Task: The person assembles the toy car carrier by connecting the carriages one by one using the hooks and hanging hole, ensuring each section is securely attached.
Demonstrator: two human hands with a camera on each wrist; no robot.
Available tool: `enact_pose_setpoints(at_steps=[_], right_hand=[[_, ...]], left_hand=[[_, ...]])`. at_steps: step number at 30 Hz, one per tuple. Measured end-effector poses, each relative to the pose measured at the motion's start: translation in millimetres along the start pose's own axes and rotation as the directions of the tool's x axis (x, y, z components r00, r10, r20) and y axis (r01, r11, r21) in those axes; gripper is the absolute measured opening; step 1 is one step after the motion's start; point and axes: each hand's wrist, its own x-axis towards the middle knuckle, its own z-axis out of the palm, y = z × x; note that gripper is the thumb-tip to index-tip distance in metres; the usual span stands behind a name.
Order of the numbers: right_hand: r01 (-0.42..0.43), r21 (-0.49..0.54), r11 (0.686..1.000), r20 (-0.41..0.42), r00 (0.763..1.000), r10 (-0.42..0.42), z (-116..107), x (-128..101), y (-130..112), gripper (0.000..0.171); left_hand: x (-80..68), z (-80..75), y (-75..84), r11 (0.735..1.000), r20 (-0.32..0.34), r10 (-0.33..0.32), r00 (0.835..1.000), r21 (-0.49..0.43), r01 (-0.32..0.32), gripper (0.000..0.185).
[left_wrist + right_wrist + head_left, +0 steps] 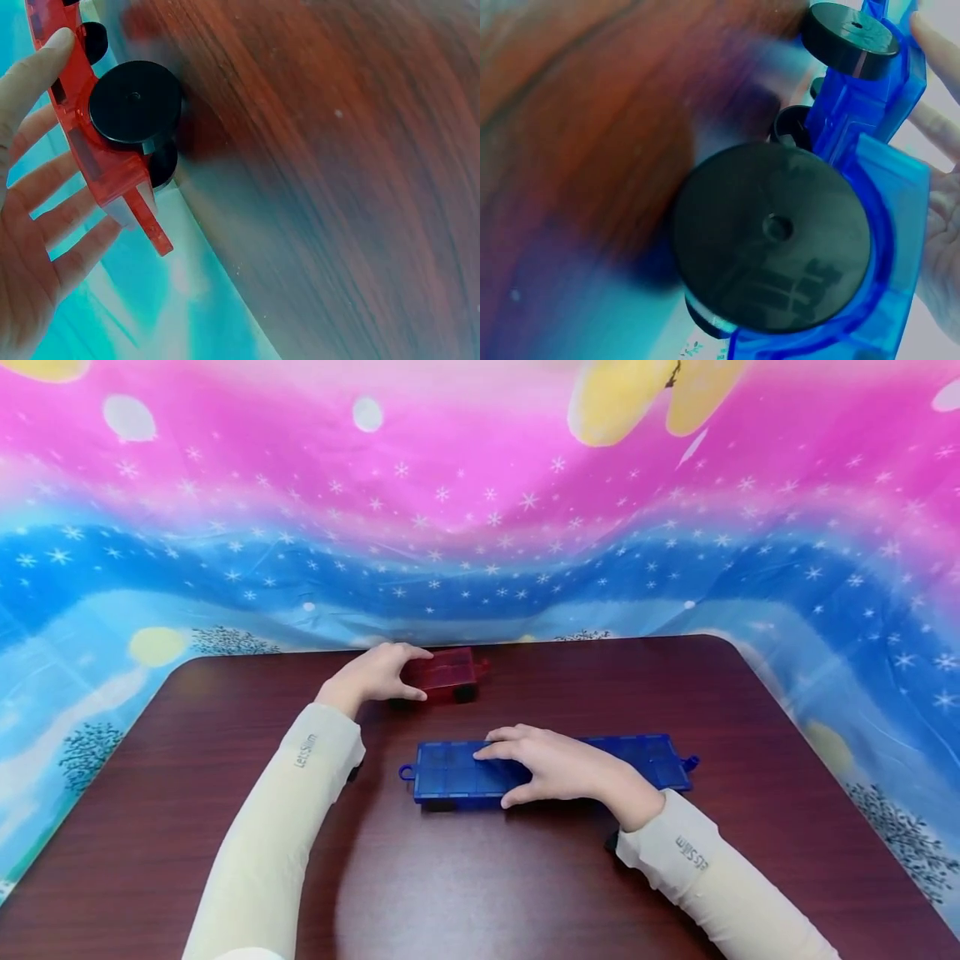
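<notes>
"How are the hands placed?"

"The red car [452,672] is gripped near its left end by the left hand [375,672], with the thumb set on the near side and the fingers fanned behind. The middle of the longer blue car [450,768] is covered by the right hand [558,764], its fingers spread; whether the car is pinched or merely touched cannot be told."

"Is anything in the way?"

"The red car's left end is hidden by the left hand. The blue car is placed nearer the person, below and right of the red one, with table visible between them. Both arms are covered by pale printed sleeves [270,827]."

"And the materials?"

"Both cars are made of translucent, plastic-looking material; the red one is short and boxy, the blue one long, flat and panelled. Smooth black wheels [750,187] are fitted beneath. The dark reddish table [187,777] is streaked with wood grain and glossed by reflected light. Its far edge is backed by a rippled cloth [465,560], patterned with snowflakes on pink and blue."
</notes>
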Motion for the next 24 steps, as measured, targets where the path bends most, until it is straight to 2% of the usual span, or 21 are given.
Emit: enact_pose_setpoints(at_steps=[10,24], right_hand=[[0.004,0.008,1.0,-0.026,1.0,-0.004,5,-2,4,0.061],[0.013,0.051,0.999,-0.045,0.999,-0.01,2,-8,9,0.06]], left_hand=[[-34.1,-9.0,-9.0,0.999,-0.078,0.033,0.996,0.005,-0.033,0.071],[-115.8,-22.2,-25.6,0.996,-0.109,-0.009,0.994,0.084,0.018,0.071]])
